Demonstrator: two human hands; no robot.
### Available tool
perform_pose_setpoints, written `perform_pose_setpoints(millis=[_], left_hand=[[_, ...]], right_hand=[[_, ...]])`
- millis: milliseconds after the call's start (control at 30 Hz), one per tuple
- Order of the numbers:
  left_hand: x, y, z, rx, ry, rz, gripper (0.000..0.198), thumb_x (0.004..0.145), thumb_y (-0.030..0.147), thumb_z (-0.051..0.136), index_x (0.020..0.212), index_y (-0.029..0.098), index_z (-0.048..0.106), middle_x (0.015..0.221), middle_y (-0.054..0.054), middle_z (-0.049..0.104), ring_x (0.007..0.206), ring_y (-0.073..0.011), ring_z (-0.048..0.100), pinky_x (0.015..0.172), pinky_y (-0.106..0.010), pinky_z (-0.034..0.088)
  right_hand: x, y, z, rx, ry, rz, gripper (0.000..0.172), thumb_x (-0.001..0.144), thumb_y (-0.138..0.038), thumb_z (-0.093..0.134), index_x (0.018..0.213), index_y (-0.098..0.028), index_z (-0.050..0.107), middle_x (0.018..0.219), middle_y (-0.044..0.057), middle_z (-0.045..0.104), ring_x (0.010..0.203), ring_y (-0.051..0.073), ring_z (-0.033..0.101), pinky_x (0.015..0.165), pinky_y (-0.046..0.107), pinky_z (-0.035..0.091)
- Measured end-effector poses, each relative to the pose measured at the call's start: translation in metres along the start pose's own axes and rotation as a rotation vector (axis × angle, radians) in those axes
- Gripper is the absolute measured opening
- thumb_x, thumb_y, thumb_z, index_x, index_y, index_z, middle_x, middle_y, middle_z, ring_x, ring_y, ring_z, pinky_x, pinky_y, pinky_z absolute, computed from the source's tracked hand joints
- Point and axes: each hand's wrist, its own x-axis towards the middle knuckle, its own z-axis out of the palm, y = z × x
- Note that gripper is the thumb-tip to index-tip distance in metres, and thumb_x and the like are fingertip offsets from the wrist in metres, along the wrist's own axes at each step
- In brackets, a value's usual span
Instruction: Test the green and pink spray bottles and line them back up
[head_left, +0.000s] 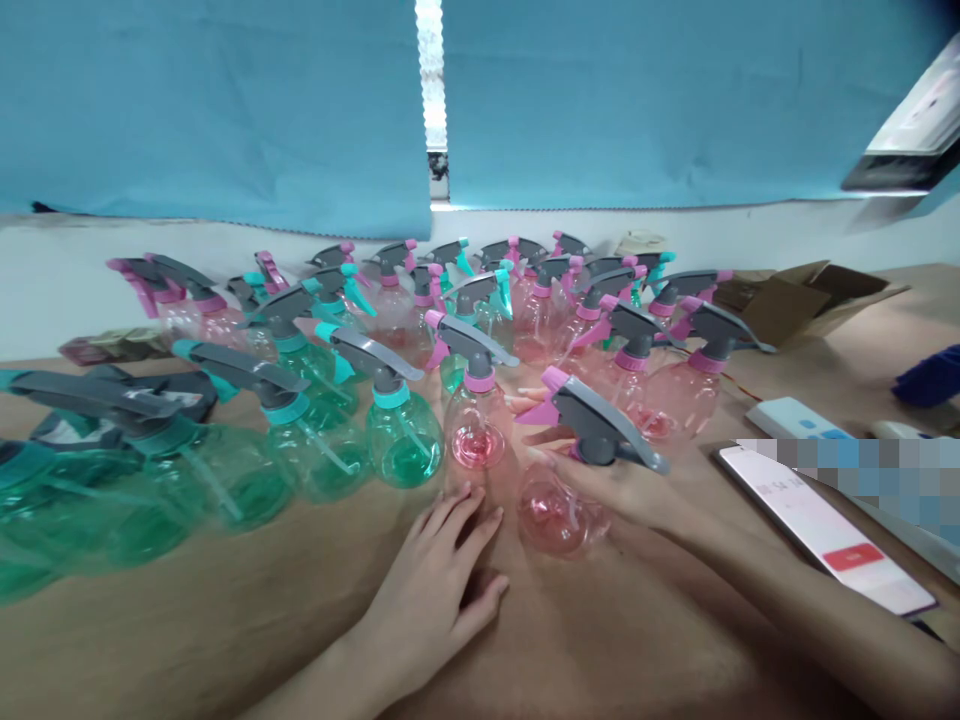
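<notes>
My left hand (442,580) rests on the table with its fingers spread, holding nothing. Its fingertips lie just in front of a clear pink spray bottle (478,430) with a pink collar and grey trigger head. My right hand (622,490) is around the neck of another pink spray bottle (559,515), which has a grey head with a pink nozzle. The head hides part of that hand, and its fingers reach out to the left behind the bottle. Left of the pink bottles stands a green spray bottle (405,440) with a teal collar.
Several more green bottles (217,480) line the left side, and several pink and green ones crowd the back near the wall. At right lie a phone (825,530) with a lit screen, a white box-like device (799,420) and an opened cardboard box (802,300). Blue cloth (675,110) hangs behind.
</notes>
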Motion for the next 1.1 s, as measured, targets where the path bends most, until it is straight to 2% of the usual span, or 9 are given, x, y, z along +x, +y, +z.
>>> perform_pose_setpoints(millis=[267, 400, 600, 900, 1100], left_hand=[[-0.001, 0.000, 0.000, 0.009, -0.009, 0.001, 0.048, 0.087, 0.032, 0.056, 0.131, 0.016, 0.048, 0.139, -0.015, 0.044, 0.128, -0.0319, 0.036, 0.101, -0.051, 0.035], [0.000, 0.000, 0.001, 0.001, 0.004, 0.005, 0.047, 0.087, 0.032, 0.055, 0.131, 0.017, 0.047, 0.138, -0.014, 0.045, 0.128, -0.0317, 0.038, 0.101, -0.051, 0.035], [-0.001, 0.000, 0.001, 0.005, -0.003, 0.008, 0.048, 0.087, 0.033, 0.055, 0.131, 0.016, 0.048, 0.139, -0.014, 0.044, 0.128, -0.0321, 0.036, 0.101, -0.051, 0.035], [0.000, 0.001, 0.000, 0.011, 0.004, 0.010, 0.047, 0.087, 0.032, 0.055, 0.131, 0.016, 0.048, 0.138, -0.014, 0.044, 0.128, -0.0313, 0.036, 0.102, -0.050, 0.034], [0.000, 0.001, 0.000, 0.013, -0.008, 0.011, 0.048, 0.088, 0.032, 0.055, 0.132, 0.015, 0.047, 0.138, -0.015, 0.044, 0.129, -0.0311, 0.036, 0.101, -0.051, 0.035]], right_hand=[[0.000, -0.001, 0.000, -0.028, 0.012, -0.017, 0.035, 0.076, -0.032, 0.061, 0.111, -0.025, 0.057, 0.108, 0.005, 0.065, 0.079, 0.017, 0.065, 0.072, 0.034, 0.058], [0.000, 0.001, 0.001, -0.020, 0.018, -0.040, 0.038, 0.076, -0.034, 0.060, 0.112, -0.024, 0.054, 0.110, 0.007, 0.063, 0.076, 0.015, 0.064, 0.065, 0.032, 0.058], [0.001, -0.002, 0.001, -0.057, 0.009, -0.050, 0.038, 0.077, -0.033, 0.058, 0.114, -0.026, 0.053, 0.109, 0.005, 0.063, 0.074, 0.013, 0.062, 0.067, 0.032, 0.056], [0.002, -0.007, -0.001, -0.149, 0.046, -0.016, 0.018, 0.078, -0.039, 0.057, 0.089, -0.025, 0.057, 0.079, 0.001, 0.062, 0.063, 0.014, 0.060, 0.056, 0.028, 0.054], [0.002, -0.013, -0.002, -0.180, 0.095, 0.011, 0.016, 0.073, -0.036, 0.063, 0.076, -0.025, 0.052, 0.067, -0.001, 0.057, 0.056, 0.014, 0.056, 0.048, 0.025, 0.049]])
